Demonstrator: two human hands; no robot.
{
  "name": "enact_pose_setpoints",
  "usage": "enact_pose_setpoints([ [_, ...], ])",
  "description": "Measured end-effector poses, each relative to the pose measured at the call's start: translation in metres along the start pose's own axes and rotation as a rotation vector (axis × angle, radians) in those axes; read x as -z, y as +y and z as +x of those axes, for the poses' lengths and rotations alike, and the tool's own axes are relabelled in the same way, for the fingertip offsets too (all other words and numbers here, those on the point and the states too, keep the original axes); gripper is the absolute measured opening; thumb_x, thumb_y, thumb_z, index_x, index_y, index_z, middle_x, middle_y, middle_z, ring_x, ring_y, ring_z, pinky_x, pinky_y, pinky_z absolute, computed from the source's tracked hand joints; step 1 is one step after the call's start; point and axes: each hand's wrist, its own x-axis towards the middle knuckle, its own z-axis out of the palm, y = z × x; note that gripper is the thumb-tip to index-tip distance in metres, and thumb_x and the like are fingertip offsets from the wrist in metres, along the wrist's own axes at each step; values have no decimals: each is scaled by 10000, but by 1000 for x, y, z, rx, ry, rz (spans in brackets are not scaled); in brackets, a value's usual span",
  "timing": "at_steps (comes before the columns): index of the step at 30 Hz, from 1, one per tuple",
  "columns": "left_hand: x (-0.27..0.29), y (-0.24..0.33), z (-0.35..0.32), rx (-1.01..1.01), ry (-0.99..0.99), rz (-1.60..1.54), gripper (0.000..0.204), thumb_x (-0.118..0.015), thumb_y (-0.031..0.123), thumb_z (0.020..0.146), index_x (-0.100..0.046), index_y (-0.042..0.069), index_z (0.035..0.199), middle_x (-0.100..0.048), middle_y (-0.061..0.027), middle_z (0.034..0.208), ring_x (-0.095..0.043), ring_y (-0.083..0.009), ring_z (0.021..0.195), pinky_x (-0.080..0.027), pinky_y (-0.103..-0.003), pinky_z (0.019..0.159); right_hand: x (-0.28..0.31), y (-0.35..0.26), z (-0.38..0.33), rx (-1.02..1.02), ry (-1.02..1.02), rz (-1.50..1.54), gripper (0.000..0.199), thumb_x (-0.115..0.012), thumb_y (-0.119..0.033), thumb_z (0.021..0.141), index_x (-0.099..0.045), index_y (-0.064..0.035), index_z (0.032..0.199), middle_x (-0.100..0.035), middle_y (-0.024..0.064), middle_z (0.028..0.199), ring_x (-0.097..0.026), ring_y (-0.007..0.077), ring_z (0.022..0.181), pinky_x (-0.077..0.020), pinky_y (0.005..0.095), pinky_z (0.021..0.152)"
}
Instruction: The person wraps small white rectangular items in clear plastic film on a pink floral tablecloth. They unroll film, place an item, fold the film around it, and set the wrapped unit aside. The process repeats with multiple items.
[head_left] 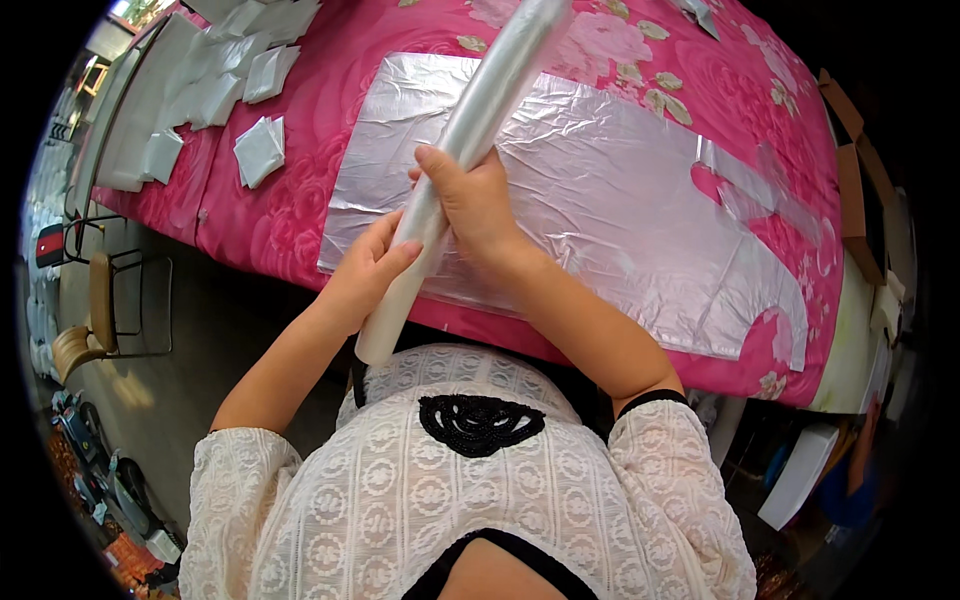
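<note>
A long roll of clear plastic film (490, 85) slants across the middle of the view, its near end close to my body and its far end over the table. Near its lower part, my left hand (372, 262) is wrapped round it. Higher up, my right hand (472, 200) grips the same roll with the thumb laid over the top. Beneath lies a flat, wrinkled translucent plastic apron (590, 215), with cut-out curves and straps toward the right. Part of the apron is hidden by the roll and my right forearm.
A pink flowered cloth (300, 215) covers the table. Small folded plastic packets (260, 152) lie at the left, with a larger heap (225, 65) behind them. A chair (90, 320) stands on the floor at left. Cardboard boxes (862, 190) are by the right edge.
</note>
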Motion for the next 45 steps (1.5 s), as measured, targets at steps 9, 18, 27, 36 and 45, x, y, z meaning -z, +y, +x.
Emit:
enact_pose_setpoints([
  [9,20,-16,-24,377,-304,-88,793,-700,624,635,-540,-11,1082,-531,-37,641,-516,-119,451,-429,-247,416,105,-27,85,76,127,-76,338,-669,-189,821,-513,7,1050,-582,80,898,-584,145,786,-508,288,695],
  [18,35,-34,-39,441,-346,-85,621,-695,472,724,-529,10,1105,-565,-45,706,-545,-114,537,-456,-252,483,116,-77,78,-252,-189,-917,424,-684,-440,758,-654,-74,970,-535,-12,706,-470,58,602,-373,204,553],
  [27,35,-35,-37,437,-367,-105,633,-713,482,709,-529,15,1095,-573,-46,721,-551,-115,565,-457,-254,498,132,-79,82,-251,-365,-767,179,-677,-244,815,-641,-74,858,-540,-50,644,-461,33,560,-363,200,509],
  [36,63,-39,-57,565,-422,-30,504,-734,250,709,-526,6,1097,-625,-84,839,-593,-131,704,-497,-277,647,226,-119,117,166,41,-1017,187,-630,-158,825,-651,7,910,-593,-1,696,-515,62,607,-423,212,564],
  [45,73,28,-20,285,-646,595,521,-749,146,700,-537,11,1156,-645,-81,951,-614,-162,911,-478,-307,810,256,-124,111,257,27,-968,139,-610,-119,850,-642,-1,916,-599,-11,755,-516,54,647,-418,193,585],
])
